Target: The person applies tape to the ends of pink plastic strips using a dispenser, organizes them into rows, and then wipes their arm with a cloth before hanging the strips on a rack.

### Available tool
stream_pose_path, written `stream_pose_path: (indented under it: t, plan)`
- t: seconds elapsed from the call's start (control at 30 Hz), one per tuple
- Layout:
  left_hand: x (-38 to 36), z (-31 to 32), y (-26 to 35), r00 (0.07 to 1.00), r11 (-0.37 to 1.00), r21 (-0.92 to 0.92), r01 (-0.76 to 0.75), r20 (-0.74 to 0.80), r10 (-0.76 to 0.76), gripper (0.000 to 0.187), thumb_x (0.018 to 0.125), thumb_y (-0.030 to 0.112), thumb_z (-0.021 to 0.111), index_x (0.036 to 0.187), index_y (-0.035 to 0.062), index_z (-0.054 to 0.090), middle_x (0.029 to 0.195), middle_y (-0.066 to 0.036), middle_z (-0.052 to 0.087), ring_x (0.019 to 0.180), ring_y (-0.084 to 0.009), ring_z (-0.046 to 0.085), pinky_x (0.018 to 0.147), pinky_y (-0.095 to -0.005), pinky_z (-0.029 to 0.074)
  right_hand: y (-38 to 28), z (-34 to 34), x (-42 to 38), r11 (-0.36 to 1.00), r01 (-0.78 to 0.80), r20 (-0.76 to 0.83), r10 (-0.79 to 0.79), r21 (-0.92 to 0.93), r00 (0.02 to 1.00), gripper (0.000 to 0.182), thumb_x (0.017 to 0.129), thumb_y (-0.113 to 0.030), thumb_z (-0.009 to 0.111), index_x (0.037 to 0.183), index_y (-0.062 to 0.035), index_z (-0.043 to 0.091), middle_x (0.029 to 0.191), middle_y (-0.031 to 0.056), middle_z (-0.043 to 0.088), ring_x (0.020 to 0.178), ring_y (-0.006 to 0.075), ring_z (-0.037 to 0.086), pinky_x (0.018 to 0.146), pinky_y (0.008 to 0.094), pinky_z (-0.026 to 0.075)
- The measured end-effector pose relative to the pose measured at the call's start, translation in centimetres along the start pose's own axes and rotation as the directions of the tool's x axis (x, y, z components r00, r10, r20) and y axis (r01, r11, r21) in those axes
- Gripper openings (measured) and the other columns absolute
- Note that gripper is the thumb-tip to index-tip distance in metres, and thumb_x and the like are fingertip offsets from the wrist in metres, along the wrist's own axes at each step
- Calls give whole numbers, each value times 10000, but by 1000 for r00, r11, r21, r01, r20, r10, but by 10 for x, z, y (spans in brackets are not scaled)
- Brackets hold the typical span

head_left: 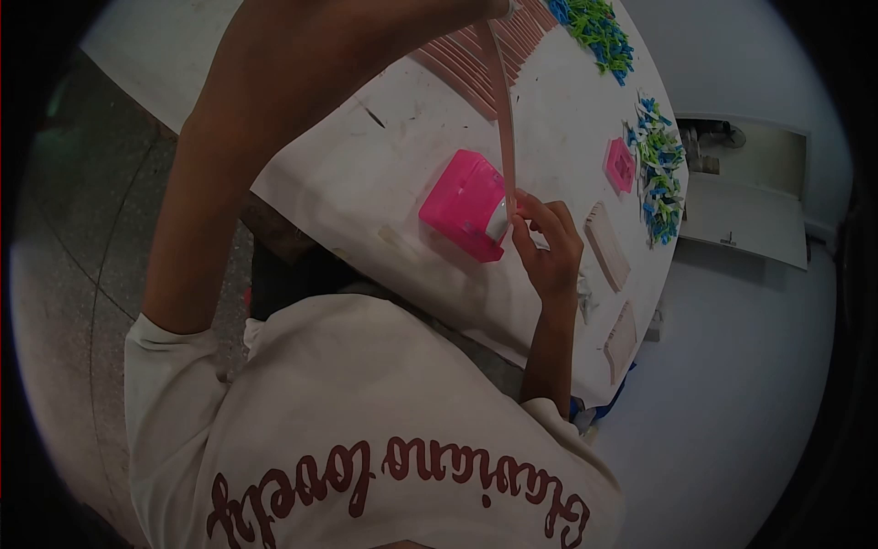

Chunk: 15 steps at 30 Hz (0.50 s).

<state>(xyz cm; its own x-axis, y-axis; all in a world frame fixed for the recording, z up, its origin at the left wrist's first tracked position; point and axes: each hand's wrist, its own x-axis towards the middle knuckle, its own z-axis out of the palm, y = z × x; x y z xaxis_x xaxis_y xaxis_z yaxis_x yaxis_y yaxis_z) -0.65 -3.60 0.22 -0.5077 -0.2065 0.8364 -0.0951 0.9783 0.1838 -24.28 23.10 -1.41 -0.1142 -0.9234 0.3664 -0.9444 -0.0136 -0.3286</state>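
A long, thin pinkish-brown strip [501, 110] stretches between my two hands, running from the top of the view down past a bright pink box [455, 197]. My left hand [466, 9] is raised at the upper edge, partly cut off, and closed at the strip's upper end. With thumb and fingers pinched, my right hand [551, 247] grips the strip's lower end, just right of the box. Something whitish shows at the box's right side, partly hidden by the strip. Many similar strips [462, 69] lie side by side on the table beyond.
The white table [366, 174] bears piles of green, blue and white short pieces [658, 165] along its far right edge. A small pink item [620, 166] and two pale bundles [606, 247] lie right of my right hand. An open white case [750, 197] stands beyond the table.
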Motion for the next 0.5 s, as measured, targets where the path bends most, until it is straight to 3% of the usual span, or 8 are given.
stream_pose_path:
  t: [0.3, 0.37, 0.5]
  plan:
    - [-6, 0, -3, 1000, 1000, -19, 1, 29, -1, 210, 721, 50, 768, 914, 78, 690, 847, -15, 664, 794, -160, 640, 638, -287, 543, 1, 2, -1, 1000, -2, 4, 2, 3, 1000, 363, 780, 59, 704, 1126, -49, 683, 884, 82, 668, 732, 156, 634, 590, 268, 517]
    - [-9, 0, -7, 999, 1000, -24, 1, 38, 0, 207, 721, 53, 769, 910, 78, 689, 846, -15, 663, 791, -160, 639, 636, -288, 542, 0, 4, -2, 1000, -9, -13, 9, 18, 1000, 418, 742, 50, 725, 1132, -97, 703, 731, 44, 543, 664, 161, 538, 560, 300, 463]
    - [-5, -1, 0, 999, 999, -31, -6, 51, 8, 200, 719, 60, 771, 900, 78, 688, 844, -14, 663, 785, -159, 637, 632, -289, 539, -3, 2, -1, 1000, -7, 12, 7, 7, 1000, 451, 720, 55, 721, 1141, -106, 702, 718, 40, 529, 664, 162, 528, 558, 303, 461]
